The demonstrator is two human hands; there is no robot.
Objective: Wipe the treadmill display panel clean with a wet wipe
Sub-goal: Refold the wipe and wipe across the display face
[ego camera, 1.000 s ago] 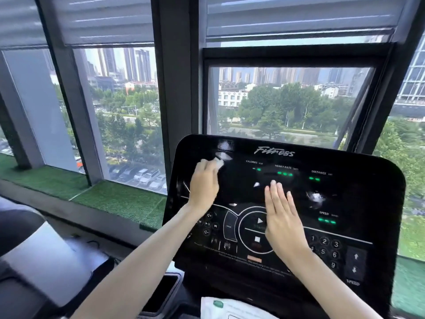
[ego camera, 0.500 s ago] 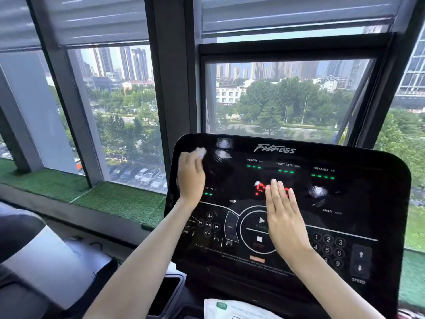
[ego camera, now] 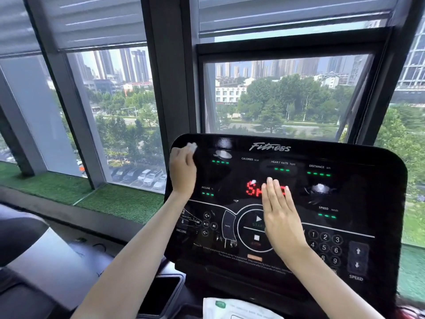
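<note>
The glossy black treadmill display panel (ego camera: 358, 196) fills the centre and right, with green readouts and red letters lit in its middle. My left hand (ego camera: 182, 171) is at the panel's upper left corner, fingers curled over a small white wet wipe (ego camera: 192, 147) that sticks out past the fingertips against the panel. My right hand (ego camera: 281, 216) lies flat on the middle of the panel with straight fingers, covering part of the red letters and the round start and stop buttons.
A white pack of wipes (ego camera: 234, 308) lies below the panel at the bottom edge. A dark tray pocket (ego camera: 164, 295) sits at lower left. Tall windows (ego camera: 276, 95) with a green turf sill (ego camera: 119, 201) stand behind the panel. Number keys (ego camera: 325, 247) are at lower right.
My left hand has slid the wipe leftward across the panel's top, from near the middle to the upper left corner. Red letters have lit up under my right hand, which stayed put.
</note>
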